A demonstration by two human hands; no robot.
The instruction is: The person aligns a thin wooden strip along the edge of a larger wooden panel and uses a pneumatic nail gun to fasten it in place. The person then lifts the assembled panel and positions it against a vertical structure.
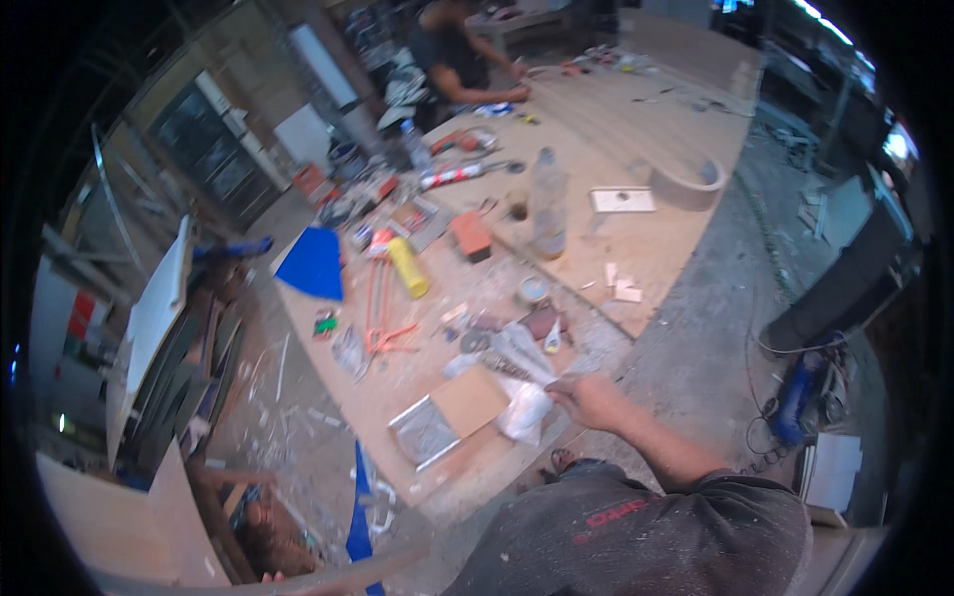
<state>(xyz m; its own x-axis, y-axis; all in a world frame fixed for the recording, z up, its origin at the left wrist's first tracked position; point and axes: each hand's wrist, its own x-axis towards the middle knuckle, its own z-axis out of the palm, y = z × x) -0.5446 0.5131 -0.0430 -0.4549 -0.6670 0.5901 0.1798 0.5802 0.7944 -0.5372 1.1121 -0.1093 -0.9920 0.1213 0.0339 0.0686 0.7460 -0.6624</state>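
Note:
At the near edge of the workbench, my right hand (588,399) pinches the end of a clear plastic bag (521,350). Small dark bits lie by the bag, too blurred to name. A white plastic bag (525,413) sits just below my fingers, beside a tan square board (469,400) and a silvery flat panel (425,437). At the lower left, only the fingertips of my left hand (272,576) show, curled over the edge of a curved wooden strip (373,566). The rest of that hand is hidden.
The bench (348,397) carries an orange caulking gun (380,318), yellow cylinder (407,268), orange block (471,238), plastic bottle (549,209) and curved pale ring (691,185). Another person (457,55) works at the far side. Boards (149,308) lean at left.

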